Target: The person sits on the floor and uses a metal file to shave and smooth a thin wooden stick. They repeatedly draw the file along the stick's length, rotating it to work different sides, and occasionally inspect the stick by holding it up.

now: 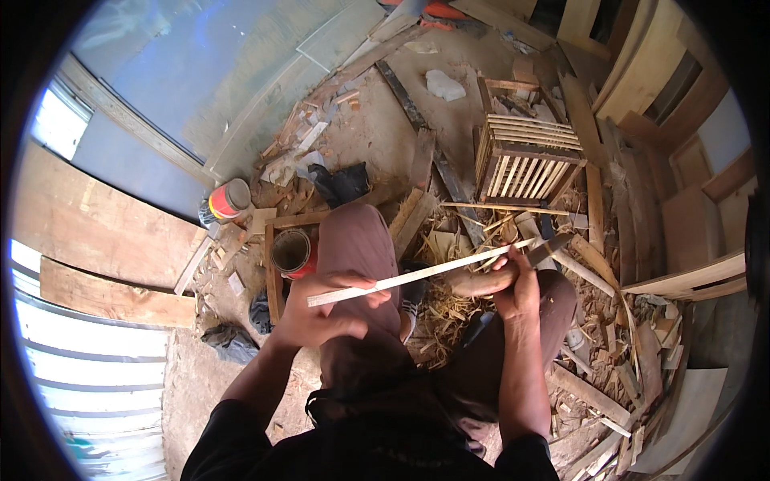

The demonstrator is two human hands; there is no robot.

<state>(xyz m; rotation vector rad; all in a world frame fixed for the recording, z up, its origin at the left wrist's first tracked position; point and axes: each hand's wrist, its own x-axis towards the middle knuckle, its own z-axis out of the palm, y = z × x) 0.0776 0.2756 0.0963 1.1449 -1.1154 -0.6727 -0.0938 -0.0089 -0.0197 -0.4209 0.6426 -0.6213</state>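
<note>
Holding 1 strip (433,274) across the body is the operation visible in the head view. Position of strip: above the knees, slanting upward from the left hand (321,309) to the right hand (517,289).

Left hand: the strip crosses the fingers near its wide end; the thumb stands apart from it. Whether the fingers clamp the strip or only support it, cannot be told. Right hand: the fingers are wrapped around the handle of the knife (549,249), close to the blade; the strip's far end passes beside the thumb. Contact between blade and strip cannot be confirmed.

Progress, by judgement: the strip is 1 slim, nearly straight length, so rough shaping appears done. Shavings (443,330) lie heaped on the ground between the legs, consistent with considerable trimming. Final smoothing may remain; the surface finish is too small to assess.

Beyond the knees, 1 crate (529,150) stands with multiple pale slats fitted across 2 visible faces. The strip is apart from it. Any connection between the 2 is not shown.
</note>
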